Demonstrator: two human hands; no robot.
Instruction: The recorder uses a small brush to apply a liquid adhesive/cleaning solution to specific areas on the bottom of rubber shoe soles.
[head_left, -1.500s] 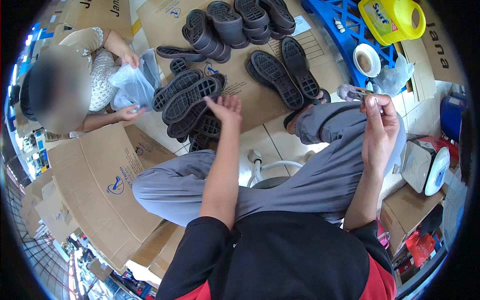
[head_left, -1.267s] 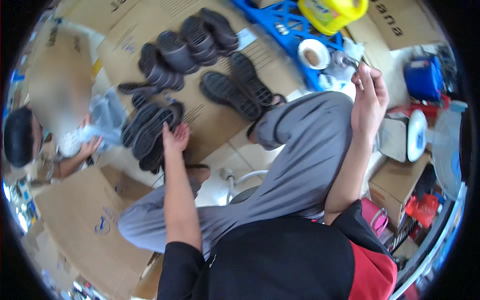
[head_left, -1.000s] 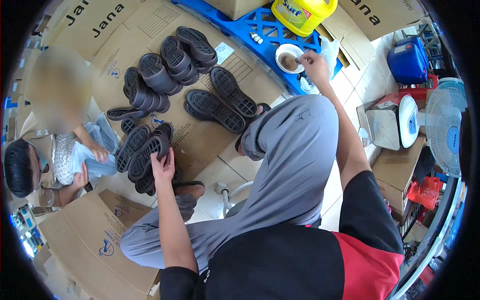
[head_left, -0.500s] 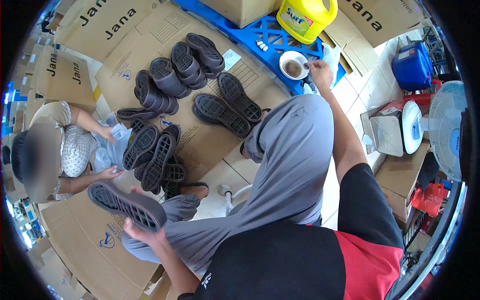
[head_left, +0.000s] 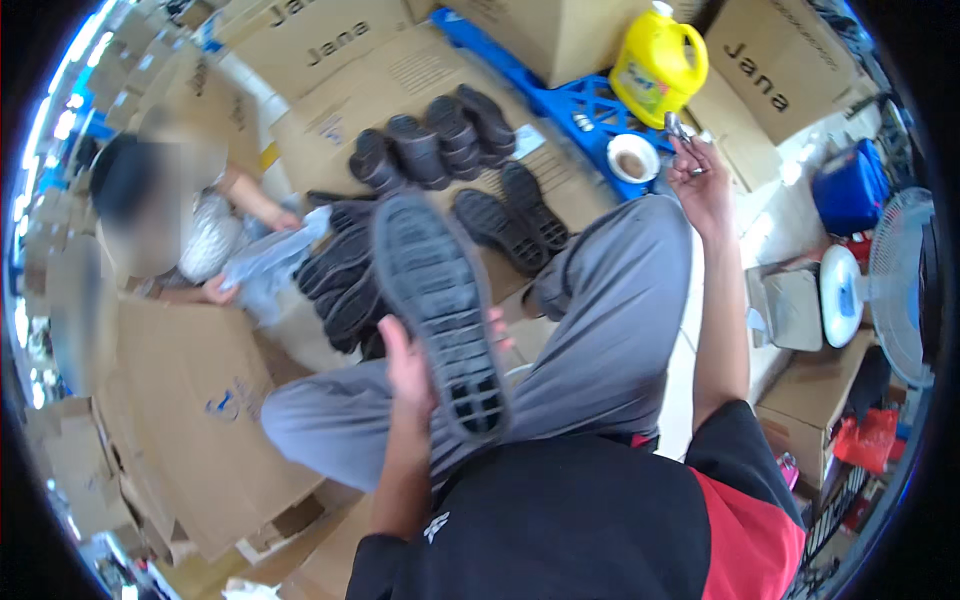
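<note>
On my feed, the left forearm [head_left: 402,470] angles up from the lower edge, close to the torso [head_left: 590,520]. I have the left hand [head_left: 408,375] closed in a grip: thumb [head_left: 392,338] pointing up on one side, fingertips [head_left: 498,325] peeking out on the other, most of the palm hidden. My right forearm [head_left: 723,310] stretches farther out, its wrist [head_left: 717,232] nearly straight, the right hand [head_left: 703,185] pinching with bent fingers.
</note>
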